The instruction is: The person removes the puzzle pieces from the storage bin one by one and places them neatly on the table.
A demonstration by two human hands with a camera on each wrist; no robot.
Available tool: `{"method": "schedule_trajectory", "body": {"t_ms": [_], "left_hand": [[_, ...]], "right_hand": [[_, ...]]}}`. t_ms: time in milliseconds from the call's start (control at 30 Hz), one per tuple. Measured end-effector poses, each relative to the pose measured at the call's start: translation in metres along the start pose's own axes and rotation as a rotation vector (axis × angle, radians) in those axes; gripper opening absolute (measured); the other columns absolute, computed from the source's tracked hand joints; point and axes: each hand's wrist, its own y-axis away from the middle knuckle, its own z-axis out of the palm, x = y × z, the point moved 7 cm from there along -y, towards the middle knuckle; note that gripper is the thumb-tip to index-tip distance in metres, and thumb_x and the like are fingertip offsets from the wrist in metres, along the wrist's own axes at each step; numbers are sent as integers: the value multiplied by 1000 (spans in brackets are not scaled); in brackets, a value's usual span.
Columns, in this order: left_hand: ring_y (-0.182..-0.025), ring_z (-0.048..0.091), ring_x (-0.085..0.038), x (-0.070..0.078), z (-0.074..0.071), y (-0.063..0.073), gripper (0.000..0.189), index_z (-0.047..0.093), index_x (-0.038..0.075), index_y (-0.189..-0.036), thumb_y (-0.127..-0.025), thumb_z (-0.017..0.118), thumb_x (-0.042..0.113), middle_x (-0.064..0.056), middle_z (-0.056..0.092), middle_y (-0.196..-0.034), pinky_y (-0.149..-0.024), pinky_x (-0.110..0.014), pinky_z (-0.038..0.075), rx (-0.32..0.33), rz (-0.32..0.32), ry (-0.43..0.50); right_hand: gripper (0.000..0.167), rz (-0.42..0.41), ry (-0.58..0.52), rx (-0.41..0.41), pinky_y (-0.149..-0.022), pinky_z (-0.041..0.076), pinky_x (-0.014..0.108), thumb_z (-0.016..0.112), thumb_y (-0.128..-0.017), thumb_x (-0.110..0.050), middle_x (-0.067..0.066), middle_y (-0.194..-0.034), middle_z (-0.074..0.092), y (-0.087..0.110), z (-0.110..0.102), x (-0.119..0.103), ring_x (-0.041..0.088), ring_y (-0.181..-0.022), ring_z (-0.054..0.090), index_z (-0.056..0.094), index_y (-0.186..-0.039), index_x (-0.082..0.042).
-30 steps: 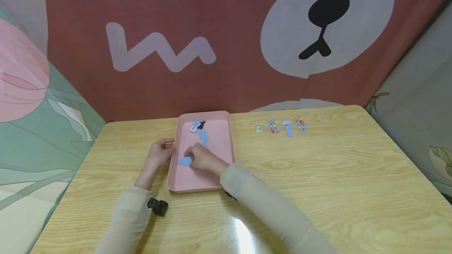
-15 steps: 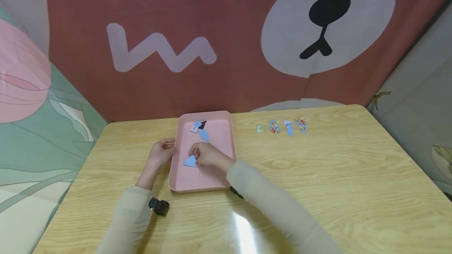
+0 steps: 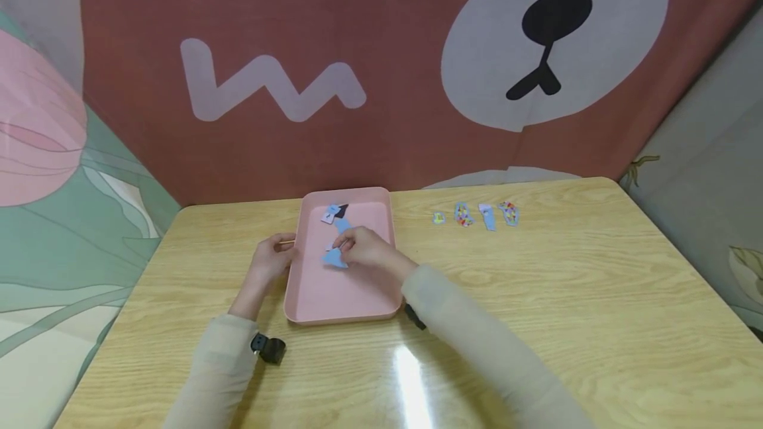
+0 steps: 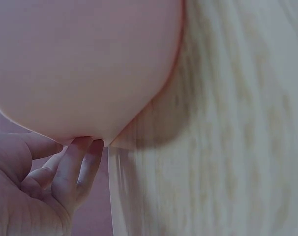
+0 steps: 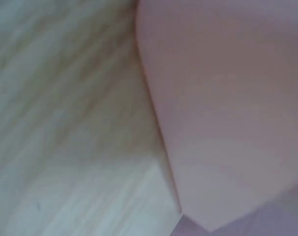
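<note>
My right hand [image 3: 368,248] is over the pink tray [image 3: 310,300], its fingertips pinching a light blue flat piece, perhaps a puzzle piece [image 3: 334,259]. Part of that piece is hidden by the fingers. Just beyond the hand lies another blue piece [image 3: 342,224], partly covered. A small overlapping cluster of pieces [image 3: 330,214], pale, blue and black, sits near the tray's far end. My left hand [image 3: 273,258] touches the tray's left side from outside. In the left wrist view its extended fingers [image 4: 73,167] meet the tray's wall. The right wrist view shows tray and table, not the hand.
On the wooden table [image 3: 566,296], right of the tray, several small cut pieces stand in a row: a little yellow-green one [image 3: 438,218], a multicoloured one [image 3: 463,214], a blue-and-lilac one [image 3: 487,216] and another multicoloured one [image 3: 509,213]. A printed cloth [image 3: 405,144] hangs behind.
My right hand has moved up and to the right inside the tray, carrying the blue piece towards the far pieces. The left hand stays at the tray's side.
</note>
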Motion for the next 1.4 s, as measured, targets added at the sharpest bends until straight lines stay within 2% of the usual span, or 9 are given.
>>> {"method": "schedule_trajectory", "body": {"t_ms": [333,567,667,767,867,1000,1133,1267,1400], "left_hand": [[-103,64,-27,3,0,3,44,44,-7,-137,-95,48,5,-33,51,-134,-71,-28,59,-6,2,-3],[-116,57,-36,1,1,4,44,42,-6,-138,-96,48,5,-32,48,-136,-80,-33,59,-15,-22,0],[-116,57,-36,2,1,4,44,42,-6,-138,-96,48,5,-32,49,-136,-78,-32,59,-13,-15,1],[-113,59,-34,2,0,4,44,42,-7,-138,-96,48,4,-32,49,-135,-75,-29,59,-10,-5,-1],[-112,60,-33,2,0,3,43,43,-7,-137,-96,48,4,-32,49,-135,-74,-28,59,-10,-3,-1],[-111,60,-32,2,0,3,43,43,-7,-137,-96,48,4,-32,49,-135,-74,-28,59,-7,-4,0],[-109,61,-31,2,-1,3,43,44,-7,-136,-95,48,4,-33,50,-134,-73,-27,59,2,2,7],[-106,62,-28,2,-1,2,43,43,-8,-136,-95,48,4,-33,50,-134,-72,-25,58,-2,3,13],[-105,62,-27,1,0,2,43,43,-7,-137,-96,48,4,-33,50,-134,-71,-25,58,-9,-4,10]], "right_hand": [[34,49,-209,84,-70,51,21,61,-87,-2,2,-85,63,10,-50,9,7,-70,57,60,-120,5],[39,87,-305,140,-96,53,35,58,-92,-5,17,-119,60,16,-78,24,13,-92,61,54,-129,4],[42,79,-328,144,-101,51,37,55,-94,-5,24,-132,54,18,-87,29,21,-105,61,49,-134,6],[43,82,-346,153,-104,48,39,53,-95,-6,26,-136,51,21,-96,34,25,-111,59,47,-135,7],[44,99,-369,171,-106,46,41,53,-95,-7,26,-133,53,25,-105,40,22,-105,60,45,-136,8],[45,101,-391,213,-107,45,44,54,-95,-8,16,-115,60,30,-120,47,9,-87,60,45,-136,9],[47,107,-398,249,-107,44,44,53,-96,-11,7,-107,59,33,-134,58,4,-83,58,43,-138,7],[49,132,-422,296,-105,47,39,53,-96,-13,-3,-96,60,39,-149,72,1,-80,59,41,-141,4],[49,145,-442,340,-94,53,26,53,-96,-11,-12,-84,59,47,-162,84,-2,-76,60,41,-141,6]]}}
